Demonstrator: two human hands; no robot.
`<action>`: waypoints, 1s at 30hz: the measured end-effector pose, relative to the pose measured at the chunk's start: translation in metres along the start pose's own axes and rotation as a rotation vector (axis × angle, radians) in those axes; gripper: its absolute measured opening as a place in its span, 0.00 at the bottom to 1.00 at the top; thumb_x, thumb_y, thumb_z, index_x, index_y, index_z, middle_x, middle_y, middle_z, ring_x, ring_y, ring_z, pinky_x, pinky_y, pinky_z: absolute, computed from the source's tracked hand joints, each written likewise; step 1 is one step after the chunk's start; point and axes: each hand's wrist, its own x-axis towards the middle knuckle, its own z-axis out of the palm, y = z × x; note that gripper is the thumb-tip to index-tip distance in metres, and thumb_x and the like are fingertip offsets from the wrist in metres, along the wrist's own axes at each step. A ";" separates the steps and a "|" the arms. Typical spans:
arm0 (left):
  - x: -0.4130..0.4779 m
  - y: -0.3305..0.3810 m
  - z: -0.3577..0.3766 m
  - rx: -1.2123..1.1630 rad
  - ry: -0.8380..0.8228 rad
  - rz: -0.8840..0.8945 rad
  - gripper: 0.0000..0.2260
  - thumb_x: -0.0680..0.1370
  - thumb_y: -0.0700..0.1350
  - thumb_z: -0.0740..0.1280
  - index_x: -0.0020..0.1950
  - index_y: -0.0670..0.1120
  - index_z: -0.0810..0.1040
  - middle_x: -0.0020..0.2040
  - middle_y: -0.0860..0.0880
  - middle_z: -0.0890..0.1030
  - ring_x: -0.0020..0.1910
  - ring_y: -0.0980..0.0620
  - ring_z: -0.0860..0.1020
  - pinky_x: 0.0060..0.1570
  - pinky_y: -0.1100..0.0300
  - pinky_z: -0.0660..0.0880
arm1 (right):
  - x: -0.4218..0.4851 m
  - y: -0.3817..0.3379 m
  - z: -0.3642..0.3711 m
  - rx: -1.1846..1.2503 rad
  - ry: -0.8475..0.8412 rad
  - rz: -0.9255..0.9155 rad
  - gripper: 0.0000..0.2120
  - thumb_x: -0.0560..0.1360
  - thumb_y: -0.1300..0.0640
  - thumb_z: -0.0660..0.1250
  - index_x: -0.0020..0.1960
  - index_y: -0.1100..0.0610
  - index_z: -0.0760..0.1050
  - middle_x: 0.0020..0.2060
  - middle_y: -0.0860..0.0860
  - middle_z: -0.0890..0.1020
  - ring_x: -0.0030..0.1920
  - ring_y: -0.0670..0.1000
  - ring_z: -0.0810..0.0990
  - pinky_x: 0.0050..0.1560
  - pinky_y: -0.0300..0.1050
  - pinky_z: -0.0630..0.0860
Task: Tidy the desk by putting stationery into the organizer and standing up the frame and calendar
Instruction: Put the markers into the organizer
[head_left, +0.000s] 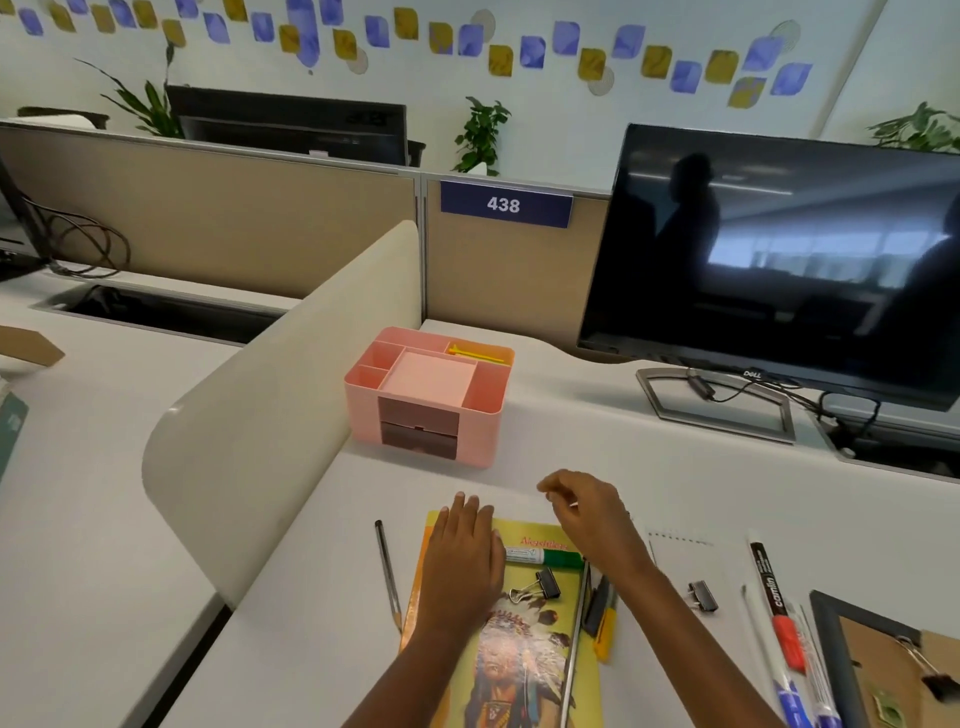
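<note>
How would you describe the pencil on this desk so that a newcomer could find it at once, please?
Start at the pink organizer by the cream divider, then come toward the near edge to the yellow booklet under the left hand. The pencil lies alone on bare desk just left of it, thin, dark, point toward the viewer, unlike the fat markers far right.

Pretty bright, even office light, soft shadows only. The monitor (779, 270) at right mirrors ceiling lights and windows. Wide-angle bending toward the edges, whole frame slightly soft, bottom corners blurriest.
</note>
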 end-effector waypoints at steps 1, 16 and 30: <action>0.000 0.000 0.000 0.008 -0.001 -0.001 0.21 0.77 0.48 0.51 0.49 0.42 0.82 0.49 0.43 0.84 0.51 0.44 0.82 0.49 0.49 0.78 | -0.007 0.004 0.000 -0.020 -0.055 0.005 0.10 0.76 0.62 0.60 0.54 0.58 0.78 0.52 0.54 0.81 0.49 0.47 0.77 0.53 0.39 0.73; -0.002 0.000 -0.003 -0.079 -0.031 -0.036 0.21 0.75 0.50 0.55 0.53 0.39 0.80 0.49 0.42 0.83 0.47 0.44 0.82 0.47 0.50 0.79 | -0.024 0.013 -0.021 -0.150 -0.203 -0.009 0.13 0.75 0.64 0.63 0.58 0.58 0.76 0.54 0.56 0.77 0.51 0.48 0.74 0.52 0.36 0.67; 0.000 0.001 -0.007 -0.042 -0.095 -0.020 0.33 0.81 0.56 0.39 0.49 0.43 0.82 0.48 0.45 0.84 0.48 0.46 0.82 0.47 0.52 0.78 | 0.048 -0.083 -0.049 0.014 0.492 -0.322 0.11 0.75 0.64 0.63 0.55 0.65 0.77 0.50 0.60 0.79 0.48 0.52 0.77 0.47 0.28 0.72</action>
